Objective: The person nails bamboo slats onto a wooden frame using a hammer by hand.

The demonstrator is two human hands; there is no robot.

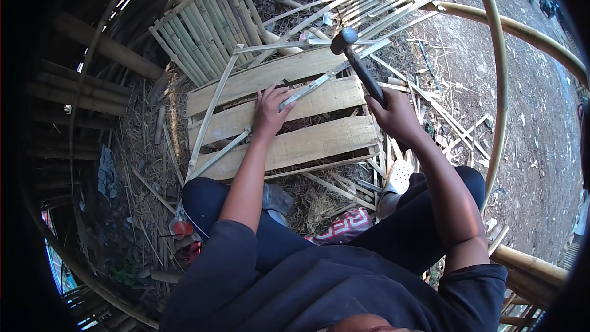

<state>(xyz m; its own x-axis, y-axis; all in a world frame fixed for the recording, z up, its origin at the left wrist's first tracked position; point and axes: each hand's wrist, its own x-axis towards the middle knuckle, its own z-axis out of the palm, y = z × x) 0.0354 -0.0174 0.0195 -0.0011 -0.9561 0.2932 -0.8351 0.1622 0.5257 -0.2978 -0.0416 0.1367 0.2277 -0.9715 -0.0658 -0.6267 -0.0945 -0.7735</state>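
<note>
Thin bamboo slat (307, 88) lies diagonally across the slatted bamboo panel (289, 147), pinned by left hand (268, 112): fingers (270, 93) spread flat, pressing down, not wrapped round anything. Right hand (393, 114), at panel's right edge, fingers closed tight round hammer (356, 61) handle; head raised above panel's far edge, w/ slat end below it. Beyond panel: more slat bundles, straw, bare ground. Risk: fingertips sit right beside the slat, so an off-line blow could catch them, or the slat could split & skid.

The right hand (396, 114) hides the hammer's (359, 64) handle end.
</note>
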